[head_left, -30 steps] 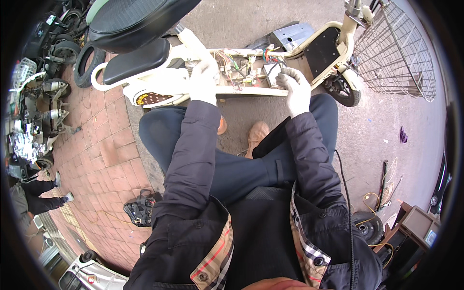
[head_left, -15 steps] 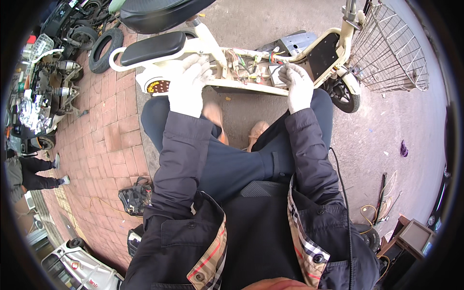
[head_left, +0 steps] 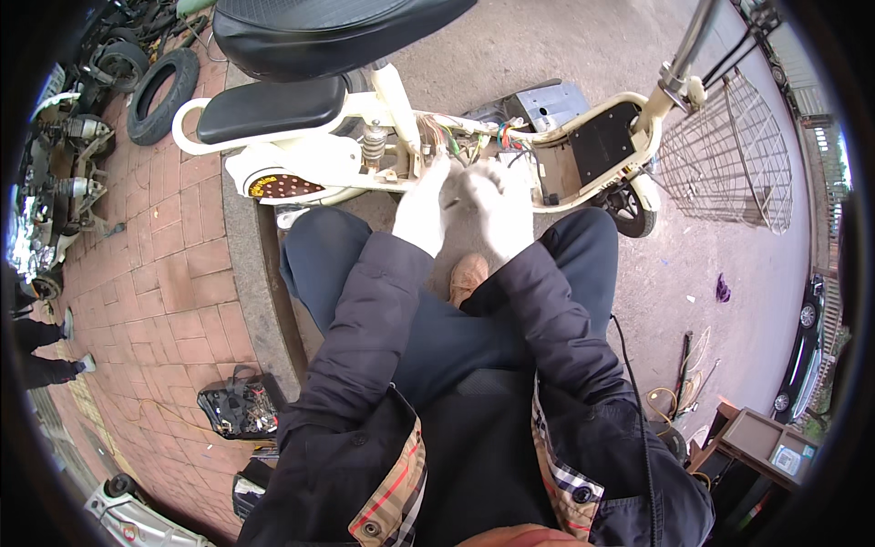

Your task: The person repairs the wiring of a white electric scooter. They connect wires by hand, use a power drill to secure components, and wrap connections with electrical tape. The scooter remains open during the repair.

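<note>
Head-worn fisheye view, steeply downward

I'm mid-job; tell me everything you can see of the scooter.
The scooter stands side-on, front rightward: cream, seemingly painted metal, with black padded seats, a coil spring, front wheel and wire basket. Its floor compartment lies open, exposing coloured wires. The left hand and right hand, both blurred, overlap its near edge; contact is unclear.

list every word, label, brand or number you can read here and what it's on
Scooter's spotted brown cover: yellow lettering, too blurred to quote
Brown box at lower right: pale label, print too small to read
White vehicle at lower left: red mark, unreadable
</note>
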Available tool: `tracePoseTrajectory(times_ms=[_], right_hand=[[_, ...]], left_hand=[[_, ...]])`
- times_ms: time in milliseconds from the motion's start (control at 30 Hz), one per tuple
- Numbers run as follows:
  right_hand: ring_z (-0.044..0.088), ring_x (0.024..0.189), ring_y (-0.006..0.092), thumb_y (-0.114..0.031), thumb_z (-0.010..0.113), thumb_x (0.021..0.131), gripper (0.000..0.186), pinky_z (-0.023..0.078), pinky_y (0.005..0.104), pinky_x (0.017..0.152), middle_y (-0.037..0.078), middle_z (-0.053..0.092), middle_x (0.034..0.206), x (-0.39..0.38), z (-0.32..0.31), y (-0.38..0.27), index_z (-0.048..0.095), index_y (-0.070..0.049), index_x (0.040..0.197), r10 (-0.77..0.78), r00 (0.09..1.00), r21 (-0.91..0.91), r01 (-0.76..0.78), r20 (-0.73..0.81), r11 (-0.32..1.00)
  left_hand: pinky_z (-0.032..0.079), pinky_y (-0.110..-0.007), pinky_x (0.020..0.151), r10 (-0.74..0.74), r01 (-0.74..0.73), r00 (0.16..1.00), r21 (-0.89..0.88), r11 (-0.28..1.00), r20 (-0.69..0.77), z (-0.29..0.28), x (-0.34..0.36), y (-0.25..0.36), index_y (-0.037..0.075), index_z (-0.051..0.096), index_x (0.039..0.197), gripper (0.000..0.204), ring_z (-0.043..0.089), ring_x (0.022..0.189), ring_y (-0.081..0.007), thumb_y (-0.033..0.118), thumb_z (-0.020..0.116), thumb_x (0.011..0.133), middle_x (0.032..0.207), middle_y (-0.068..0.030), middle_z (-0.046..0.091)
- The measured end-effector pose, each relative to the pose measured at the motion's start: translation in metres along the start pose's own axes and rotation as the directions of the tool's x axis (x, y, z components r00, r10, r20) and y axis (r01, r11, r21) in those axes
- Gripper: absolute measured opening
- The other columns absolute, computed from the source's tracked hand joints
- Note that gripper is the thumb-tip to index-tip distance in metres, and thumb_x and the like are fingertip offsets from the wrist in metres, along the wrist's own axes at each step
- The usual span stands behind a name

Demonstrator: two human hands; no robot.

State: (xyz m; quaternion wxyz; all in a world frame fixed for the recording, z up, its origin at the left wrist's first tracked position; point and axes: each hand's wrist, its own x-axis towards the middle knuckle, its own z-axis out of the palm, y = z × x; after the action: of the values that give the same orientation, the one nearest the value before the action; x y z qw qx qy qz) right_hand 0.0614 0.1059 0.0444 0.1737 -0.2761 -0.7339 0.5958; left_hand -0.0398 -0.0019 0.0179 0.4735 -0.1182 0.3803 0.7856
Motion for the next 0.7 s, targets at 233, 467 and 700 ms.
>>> tracePoseTrajectory(times_ms=[233,467,700], right_hand=[[0.068,0.089,0.0432,-0.030,0.061,0.106,0.026,0.054,0.0479,0.080,0.023,0.068,0.093,0.008,0.079,-0.002,0.065,-0.004,0.107,-0.014,0.994,-0.351,0.051,0.106,0.935],[0.067,0.094,0.0421,-0.025,0.062,0.104,0.019,0.053,0.0477,0.086,0.021,0.067,0.100,0.008,0.085,-0.036,0.065,-0.007,0.106,0.189,0.955,-0.548,-0.036,0.227,0.836],[0.072,0.108,0.0365,-0.032,0.062,0.106,0.032,0.054,0.0421,0.094,0.023,0.075,0.108,-0.050,0.045,-0.158,0.069,-0.003,0.116,0.646,0.597,-0.449,-0.467,0.475,0.762]], left_hand=[[0.061,-0.048,0.091,-0.152,0.166,0.986,-0.434,0.885,0.068,-0.039,0.019,-0.002,-0.002,0.066,0.116,0.056,0.072,0.099,-0.0345,0.049,0.044,0.113,0.106,-0.0203,0.071],[0.060,-0.038,0.083,-0.246,0.248,0.965,-0.606,0.756,0.089,-0.043,-0.003,-0.006,0.001,0.069,0.113,0.054,0.072,0.088,-0.0264,0.051,0.047,0.112,0.096,-0.0148,0.073],[0.049,-0.042,0.110,-0.474,0.372,0.879,-0.553,0.745,-0.047,-0.009,-0.155,0.025,0.000,0.058,0.136,0.054,0.062,0.125,-0.0291,0.047,0.048,0.112,0.135,-0.0162,0.064]])
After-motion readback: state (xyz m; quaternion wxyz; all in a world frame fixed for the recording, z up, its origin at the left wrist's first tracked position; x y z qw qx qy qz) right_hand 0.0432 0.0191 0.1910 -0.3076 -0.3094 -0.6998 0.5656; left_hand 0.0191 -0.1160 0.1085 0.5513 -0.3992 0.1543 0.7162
